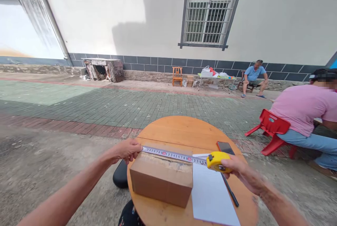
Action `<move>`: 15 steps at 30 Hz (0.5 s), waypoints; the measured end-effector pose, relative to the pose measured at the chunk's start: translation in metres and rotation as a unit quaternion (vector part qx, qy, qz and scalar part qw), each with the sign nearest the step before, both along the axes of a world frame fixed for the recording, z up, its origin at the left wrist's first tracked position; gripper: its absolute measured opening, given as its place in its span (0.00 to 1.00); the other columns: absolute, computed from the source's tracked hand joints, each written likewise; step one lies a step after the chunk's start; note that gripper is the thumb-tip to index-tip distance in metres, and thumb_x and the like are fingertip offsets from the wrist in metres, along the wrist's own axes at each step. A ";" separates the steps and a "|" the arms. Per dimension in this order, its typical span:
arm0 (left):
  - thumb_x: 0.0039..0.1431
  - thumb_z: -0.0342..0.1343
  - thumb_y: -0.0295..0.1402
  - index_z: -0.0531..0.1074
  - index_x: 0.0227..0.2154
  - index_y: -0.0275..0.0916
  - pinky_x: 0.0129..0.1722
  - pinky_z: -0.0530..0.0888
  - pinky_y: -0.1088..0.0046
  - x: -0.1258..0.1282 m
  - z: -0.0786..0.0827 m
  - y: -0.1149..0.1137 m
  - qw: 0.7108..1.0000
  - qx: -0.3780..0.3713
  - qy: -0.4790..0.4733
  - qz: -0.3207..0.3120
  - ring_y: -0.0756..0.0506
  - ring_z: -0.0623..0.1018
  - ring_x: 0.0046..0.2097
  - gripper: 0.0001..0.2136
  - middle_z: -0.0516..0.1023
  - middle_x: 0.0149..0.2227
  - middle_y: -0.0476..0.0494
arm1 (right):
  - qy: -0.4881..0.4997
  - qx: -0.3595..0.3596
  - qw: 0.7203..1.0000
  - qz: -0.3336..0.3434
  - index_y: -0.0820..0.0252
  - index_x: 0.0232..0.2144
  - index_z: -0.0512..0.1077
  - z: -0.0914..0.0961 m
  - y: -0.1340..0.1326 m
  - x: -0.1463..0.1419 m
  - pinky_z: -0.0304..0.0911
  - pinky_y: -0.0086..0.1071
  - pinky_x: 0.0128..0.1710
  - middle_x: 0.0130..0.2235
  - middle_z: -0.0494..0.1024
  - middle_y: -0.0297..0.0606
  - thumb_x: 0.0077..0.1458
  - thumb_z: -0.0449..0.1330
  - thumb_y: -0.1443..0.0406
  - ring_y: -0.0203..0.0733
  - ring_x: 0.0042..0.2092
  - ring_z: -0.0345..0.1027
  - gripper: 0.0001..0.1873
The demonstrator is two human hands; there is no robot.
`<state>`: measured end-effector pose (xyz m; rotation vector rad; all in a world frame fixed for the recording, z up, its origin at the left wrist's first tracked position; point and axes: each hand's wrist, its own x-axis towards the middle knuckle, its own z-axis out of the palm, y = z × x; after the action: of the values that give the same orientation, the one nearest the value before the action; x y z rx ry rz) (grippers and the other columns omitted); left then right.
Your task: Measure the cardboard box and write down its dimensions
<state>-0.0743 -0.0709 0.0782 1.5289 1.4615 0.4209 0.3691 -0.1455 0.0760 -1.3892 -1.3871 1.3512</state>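
A cardboard box (162, 180) sits on a round wooden table (184, 127). Along the box's far top edge runs the pulled-out blade of a tape measure (218, 161), its numbers facing up. My left hand (133, 151) pinches the blade's free end at the box's left corner. The yellow case is gripped in my right hand (234, 167), out past the box's right side. Beneath that hand lie a white sheet of paper (210, 194) and a black pen (233, 194). A dark phone with a red edge (225, 147) rests just beyond the case.
A black rounded seat (121, 174) shows left of the table. To the right, a person in pink (305, 108) sits on a red plastic chair (273, 124). By the far wall are a wooden chair (177, 76), a loaded folding table (217, 76) and a seated person in blue (254, 75).
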 end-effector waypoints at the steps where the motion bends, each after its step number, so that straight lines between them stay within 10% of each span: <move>1: 0.44 0.53 0.41 0.64 0.20 0.39 0.17 0.63 0.77 0.000 0.000 0.000 1.000 0.001 -0.003 0.001 0.51 0.68 0.21 0.11 0.68 0.19 0.53 | -0.004 -0.004 1.000 0.010 0.59 0.40 0.79 0.001 0.000 0.000 0.63 0.33 0.32 0.37 0.78 0.40 0.51 0.62 0.50 0.41 0.35 0.66 0.22; 15: 0.63 0.55 0.39 0.68 0.25 0.35 0.20 0.65 0.79 0.013 0.007 -0.002 0.999 0.019 0.007 0.047 0.55 0.66 0.21 0.14 0.67 0.22 0.55 | -0.074 0.012 0.997 0.014 0.58 0.41 0.78 0.024 -0.007 -0.010 0.61 0.34 0.35 0.34 0.74 0.37 0.49 0.61 0.45 0.40 0.33 0.61 0.27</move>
<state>-0.0611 -0.0729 0.0853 1.5000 1.5484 0.4976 0.3591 -0.1529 0.1001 -1.4834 -1.5205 1.2665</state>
